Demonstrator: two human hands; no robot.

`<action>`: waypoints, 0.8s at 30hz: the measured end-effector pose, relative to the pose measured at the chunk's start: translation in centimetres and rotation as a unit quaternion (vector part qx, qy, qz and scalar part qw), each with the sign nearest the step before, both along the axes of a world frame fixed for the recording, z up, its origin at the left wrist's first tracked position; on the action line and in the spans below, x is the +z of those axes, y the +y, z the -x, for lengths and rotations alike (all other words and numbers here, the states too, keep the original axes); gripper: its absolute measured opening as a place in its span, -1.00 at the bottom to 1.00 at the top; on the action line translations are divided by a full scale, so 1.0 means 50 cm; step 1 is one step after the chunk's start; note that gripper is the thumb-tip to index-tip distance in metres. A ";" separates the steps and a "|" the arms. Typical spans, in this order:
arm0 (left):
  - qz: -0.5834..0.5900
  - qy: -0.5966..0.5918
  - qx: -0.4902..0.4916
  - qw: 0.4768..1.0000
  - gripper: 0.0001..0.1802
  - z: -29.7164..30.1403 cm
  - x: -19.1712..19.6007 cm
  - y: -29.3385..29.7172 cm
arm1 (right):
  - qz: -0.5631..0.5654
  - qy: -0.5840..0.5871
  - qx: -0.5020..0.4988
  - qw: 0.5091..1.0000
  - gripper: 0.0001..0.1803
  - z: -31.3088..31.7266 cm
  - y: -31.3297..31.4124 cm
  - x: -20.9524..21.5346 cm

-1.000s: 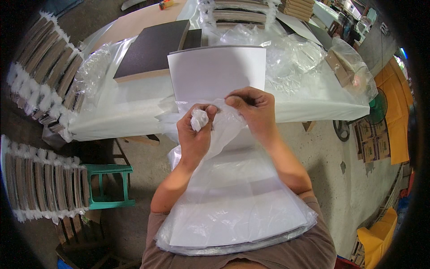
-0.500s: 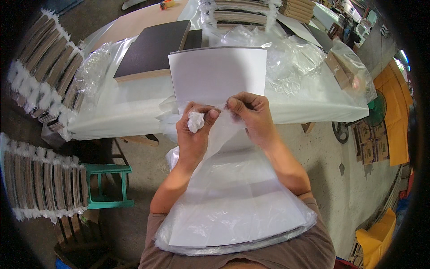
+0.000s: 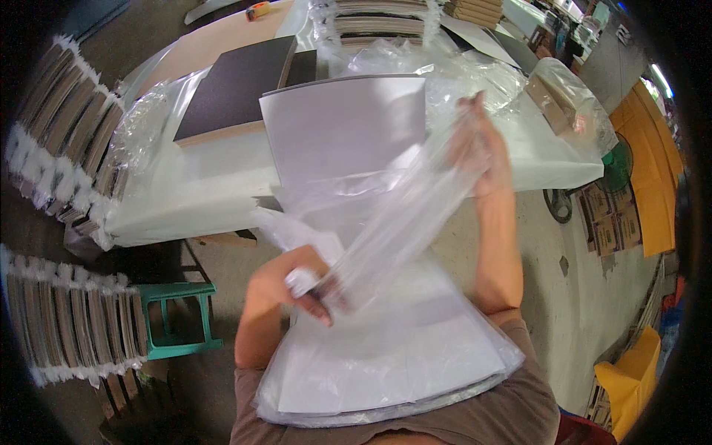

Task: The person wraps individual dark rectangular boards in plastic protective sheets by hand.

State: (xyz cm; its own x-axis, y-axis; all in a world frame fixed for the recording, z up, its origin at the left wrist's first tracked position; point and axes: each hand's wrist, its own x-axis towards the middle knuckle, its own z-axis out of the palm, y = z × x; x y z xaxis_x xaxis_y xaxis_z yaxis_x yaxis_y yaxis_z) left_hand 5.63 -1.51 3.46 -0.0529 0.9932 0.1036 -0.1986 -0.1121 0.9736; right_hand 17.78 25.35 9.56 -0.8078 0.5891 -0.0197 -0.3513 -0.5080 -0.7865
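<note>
Clear plastic film (image 3: 404,211) stretches slantwise between my two hands. My left hand (image 3: 308,278) is closed on its lower end, with a crumpled white wad (image 3: 301,282) also in its grip. Higher and to the right, my right hand (image 3: 478,144) grips the upper end, smeared by motion. Behind the film, a white sheet or panel with a dark top edge (image 3: 341,133) leans at the table's near edge; plastic hides its lower part. Across my lap lies a pile of plastic-wrapped white sheets (image 3: 386,371).
The table (image 3: 200,200) has a pale glossy cover. On it are a thick dark-topped board stack (image 3: 237,81), loose plastic (image 3: 482,81) and a bagged brown box (image 3: 556,96). Bundled stacks (image 3: 74,311) stand left, beside a green stool (image 3: 178,289). A fan (image 3: 617,165) is at right.
My hands have moved apart from close together: the right up and rightward, the left down toward my lap. The film is now pulled out between them. The view has shifted slightly.
</note>
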 end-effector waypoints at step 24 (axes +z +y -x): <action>-0.004 0.047 0.402 0.914 -0.44 0.048 -0.155 -0.024 | 0.064 0.152 0.207 0.964 -0.43 -0.002 -0.033 -0.057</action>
